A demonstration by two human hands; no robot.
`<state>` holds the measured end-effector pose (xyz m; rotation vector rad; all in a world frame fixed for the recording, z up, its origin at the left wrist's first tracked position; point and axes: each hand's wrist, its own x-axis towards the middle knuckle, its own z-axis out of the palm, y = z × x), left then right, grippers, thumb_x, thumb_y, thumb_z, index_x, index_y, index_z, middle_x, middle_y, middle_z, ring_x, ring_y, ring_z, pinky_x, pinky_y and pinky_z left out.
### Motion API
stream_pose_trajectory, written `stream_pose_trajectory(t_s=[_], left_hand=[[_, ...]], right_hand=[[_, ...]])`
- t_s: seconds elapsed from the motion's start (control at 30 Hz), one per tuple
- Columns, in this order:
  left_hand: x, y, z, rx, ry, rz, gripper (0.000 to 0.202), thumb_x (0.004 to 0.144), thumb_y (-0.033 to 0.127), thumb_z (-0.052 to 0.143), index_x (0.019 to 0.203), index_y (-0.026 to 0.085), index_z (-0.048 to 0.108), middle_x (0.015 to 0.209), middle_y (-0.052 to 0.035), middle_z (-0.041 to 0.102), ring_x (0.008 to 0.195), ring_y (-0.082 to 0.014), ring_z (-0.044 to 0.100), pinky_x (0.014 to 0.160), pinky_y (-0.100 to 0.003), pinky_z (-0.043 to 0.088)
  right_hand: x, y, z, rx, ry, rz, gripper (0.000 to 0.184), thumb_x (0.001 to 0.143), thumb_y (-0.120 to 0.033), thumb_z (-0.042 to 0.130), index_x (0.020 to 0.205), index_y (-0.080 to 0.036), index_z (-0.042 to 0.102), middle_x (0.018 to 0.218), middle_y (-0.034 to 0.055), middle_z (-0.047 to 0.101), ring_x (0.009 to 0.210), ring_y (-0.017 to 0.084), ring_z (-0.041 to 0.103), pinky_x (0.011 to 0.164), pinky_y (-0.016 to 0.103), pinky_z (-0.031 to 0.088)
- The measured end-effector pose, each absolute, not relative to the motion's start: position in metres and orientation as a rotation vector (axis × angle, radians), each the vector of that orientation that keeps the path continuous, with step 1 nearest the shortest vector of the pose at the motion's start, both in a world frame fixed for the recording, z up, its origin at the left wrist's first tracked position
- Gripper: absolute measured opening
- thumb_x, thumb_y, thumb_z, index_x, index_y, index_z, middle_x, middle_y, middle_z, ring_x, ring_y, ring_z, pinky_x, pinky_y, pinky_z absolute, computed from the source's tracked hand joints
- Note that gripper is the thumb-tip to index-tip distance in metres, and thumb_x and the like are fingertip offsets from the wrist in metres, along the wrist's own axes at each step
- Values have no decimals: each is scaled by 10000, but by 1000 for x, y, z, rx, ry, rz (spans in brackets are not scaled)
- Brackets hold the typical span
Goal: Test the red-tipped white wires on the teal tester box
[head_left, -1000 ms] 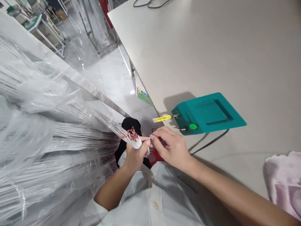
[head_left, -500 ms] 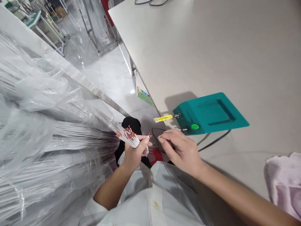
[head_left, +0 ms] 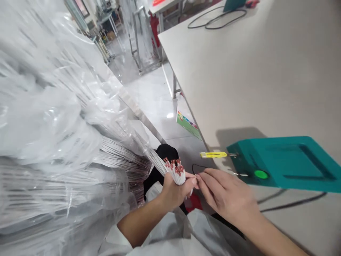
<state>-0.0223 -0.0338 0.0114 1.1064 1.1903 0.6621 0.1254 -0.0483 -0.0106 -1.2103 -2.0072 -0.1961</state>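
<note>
My left hand (head_left: pixel 177 190) is closed round a bundle of thin white wires (head_left: pixel 178 177) with reddish, coppery ends. The bundle slants up to the left, its ends fanned above my thumb. My right hand (head_left: pixel 226 192) is in a pinch, its fingertips meeting my left thumb and finger at one wire's end, which the fingers mostly hide. Just beyond my right hand stands a teal device (head_left: pixel 287 161) with a green button (head_left: pixel 261 174) and metal prongs. A yellow clip-like piece (head_left: pixel 213 154) sits on one prong, pointing left.
Long wire bundles in clear plastic (head_left: pixel 66 128) fill the left side. The pale table (head_left: pixel 253 81) spreads to the right, with a looped black cable (head_left: pixel 217 21) at its far end. A green-and-white box (head_left: pixel 188 122) stands below the table edge; a wheeled metal rack (head_left: pixel 138 53) is beyond.
My right hand has moved in from a small gap to touch the wire end at my left thumb. The view has swung left, so everything sits further right and lower.
</note>
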Motion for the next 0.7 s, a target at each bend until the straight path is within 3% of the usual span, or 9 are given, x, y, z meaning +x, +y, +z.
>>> stream_pose_trajectory(t_s=[0.17,0.33,0.57,0.7], left_hand=[[-22,-35,9,1018,1256,725,269,714,374,585,611,127,609,402,30,426,396,-69,368,417,-226,294],[-27,-33,-6,912,1220,938,243,720,366,623,775,130,639,598,-17,604,411,-51,376,422,-225,283],[-28,-34,-6,987,1156,870,263,714,422,631,749,162,647,588,-31,603,417,-73,393,417,-252,299],[-29,-42,2,1057,1167,844,436,646,553,635,641,117,625,484,-14,517,397,-63,376,402,-229,295]], right_hand=[[130,-48,-13,-1127,-2138,-328,127,838,-225,491,815,-176,606,811,95,670,706,199,615,669,331,480],[133,-61,-12,-1261,-2056,182,128,845,-205,459,780,-186,567,757,57,638,640,150,605,578,272,484],[130,-45,3,-1377,-1629,657,190,845,-314,493,936,-215,627,911,64,685,796,182,653,699,292,536],[125,-53,-26,-1241,-1629,828,205,816,-372,530,745,-220,647,788,30,690,680,164,649,636,232,537]])
